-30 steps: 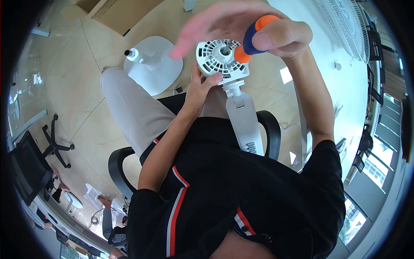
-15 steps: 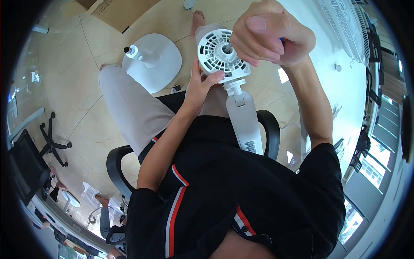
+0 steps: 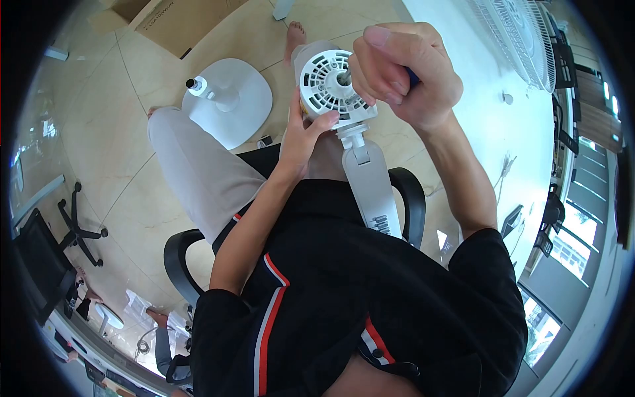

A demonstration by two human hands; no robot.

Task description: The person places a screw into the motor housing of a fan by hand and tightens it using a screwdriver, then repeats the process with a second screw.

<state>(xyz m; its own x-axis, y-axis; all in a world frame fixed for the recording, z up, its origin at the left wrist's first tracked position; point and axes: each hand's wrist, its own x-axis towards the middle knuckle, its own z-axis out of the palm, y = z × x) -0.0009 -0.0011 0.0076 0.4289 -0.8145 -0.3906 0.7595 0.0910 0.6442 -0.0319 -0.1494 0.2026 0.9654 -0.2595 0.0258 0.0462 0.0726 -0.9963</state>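
Observation:
A white fan motor housing [image 3: 325, 99] with a slotted round face and a metal shaft at its centre rests over my lap. My left hand [image 3: 305, 135] grips its near left side, thumb on the rim. Its white stand column [image 3: 372, 182], with several buttons near the lower end, extends toward my body. My right hand [image 3: 413, 79] is closed in a fist beside the housing's right edge, around what looks like a screwdriver [image 3: 413, 77]. Only a bit of its dark blue handle shows; the fingers hide most of it.
A white fan base [image 3: 248, 119] with a short post stands on the floor. Beyond it lies a cardboard box [image 3: 178, 26]. To the right, a white table [image 3: 476, 122] carries a fan grille [image 3: 519, 43]. Black chair armrests [image 3: 413, 205] flank me; another person sits at lower left.
My right fist has moved a little left and down in view, with its wrist turned slightly. The left hand still holds the fan motor housing. The whole view has shifted slightly.

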